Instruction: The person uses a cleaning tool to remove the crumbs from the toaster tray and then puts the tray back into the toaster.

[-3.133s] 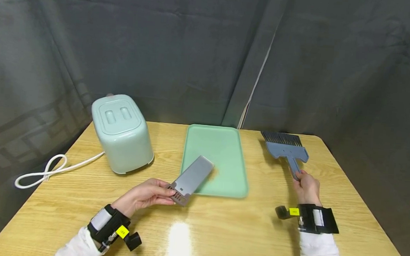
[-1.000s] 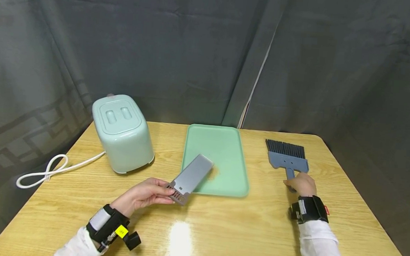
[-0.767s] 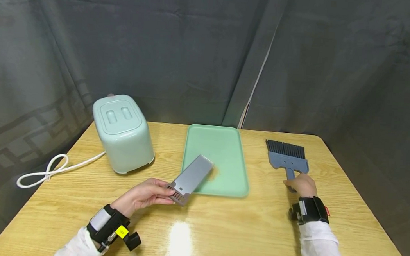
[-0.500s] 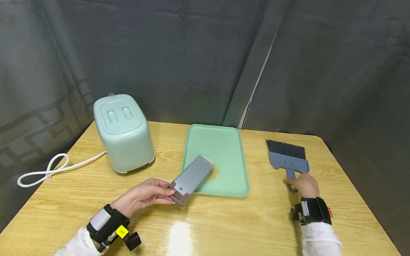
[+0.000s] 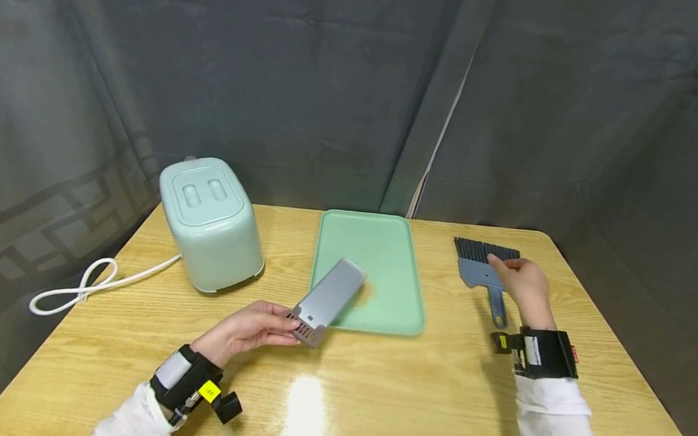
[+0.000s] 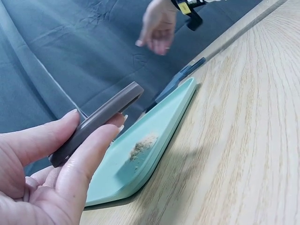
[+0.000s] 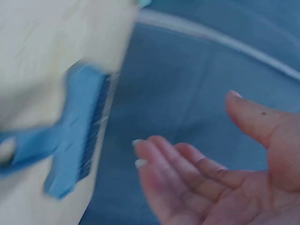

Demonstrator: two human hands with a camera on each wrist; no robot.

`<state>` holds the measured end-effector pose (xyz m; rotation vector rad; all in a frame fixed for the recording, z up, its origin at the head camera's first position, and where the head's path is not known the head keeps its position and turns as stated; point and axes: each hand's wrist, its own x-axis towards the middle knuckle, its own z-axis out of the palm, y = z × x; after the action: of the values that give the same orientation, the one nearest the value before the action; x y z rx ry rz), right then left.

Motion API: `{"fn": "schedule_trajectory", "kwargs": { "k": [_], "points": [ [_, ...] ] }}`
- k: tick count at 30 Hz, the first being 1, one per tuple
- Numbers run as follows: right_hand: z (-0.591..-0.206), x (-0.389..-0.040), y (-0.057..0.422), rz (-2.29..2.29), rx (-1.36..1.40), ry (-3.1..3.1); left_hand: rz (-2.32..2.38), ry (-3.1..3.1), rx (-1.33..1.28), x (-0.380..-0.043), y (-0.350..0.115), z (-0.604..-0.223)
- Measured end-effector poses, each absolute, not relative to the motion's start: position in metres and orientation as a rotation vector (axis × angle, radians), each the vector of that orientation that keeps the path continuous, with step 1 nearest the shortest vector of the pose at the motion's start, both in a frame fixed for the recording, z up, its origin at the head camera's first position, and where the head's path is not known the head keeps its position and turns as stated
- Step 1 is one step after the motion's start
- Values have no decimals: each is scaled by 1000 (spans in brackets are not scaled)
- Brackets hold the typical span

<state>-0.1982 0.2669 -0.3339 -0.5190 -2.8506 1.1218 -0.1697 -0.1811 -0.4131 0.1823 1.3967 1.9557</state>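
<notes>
In the head view, my left hand (image 5: 258, 330) pinches a thin crumb tray (image 5: 331, 295), silver metal with a brown slotted end, between thumb and fingers. The crumb tray is tilted over the near left part of a mint-green tray (image 5: 383, 240), where a small heap of light brown crumbs (image 6: 143, 146) lies. My right hand (image 5: 524, 282) is raised over a grey-blue brush (image 5: 480, 273) with black bristles that lies on the table. Its fingers are loosely extended and hold nothing; in the right wrist view the brush (image 7: 75, 129) is apart from the palm.
A mint-green toaster (image 5: 216, 230) with a lid stands at the back left, its white cord (image 5: 105, 286) looped toward the left table edge. The wooden table (image 5: 410, 402) ends against a dark grey curtain (image 5: 272, 93) at the back and sides.
My right hand first set the brush down on the table, then let go of its handle and rose up and forward over it. My left hand and the crumb tray have hardly moved.
</notes>
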Motion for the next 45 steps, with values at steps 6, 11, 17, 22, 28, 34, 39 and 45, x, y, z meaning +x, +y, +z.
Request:
{"fn": "schedule_trajectory", "kwargs": {
  "k": [6,11,17,22,28,34,39,45],
  "points": [
    [-310,-202,226,1454,-283,-2623,1976,1409,158,-168,-183,-413],
    [-295,-206,195,1560,-115,-2572,2003,1403,141,-165,-185,-411],
    [-291,-213,164,1656,11,-2561,2018,1413,121,-164,-186,-409],
    [-295,-222,138,1707,70,-2565,2024,1432,100,-161,-188,-409],
    [-304,-235,110,1753,139,-2572,2079,1412,48,-153,-189,-414],
    [-313,-244,84,1661,266,-2642,2137,1376,-18,-142,-192,-421],
    [-320,-254,57,1590,466,-2720,2221,1306,-112,-130,-191,-427],
    [-322,-262,20,1581,675,-2751,2328,1168,-227,-115,-187,-437]
  ]
}}
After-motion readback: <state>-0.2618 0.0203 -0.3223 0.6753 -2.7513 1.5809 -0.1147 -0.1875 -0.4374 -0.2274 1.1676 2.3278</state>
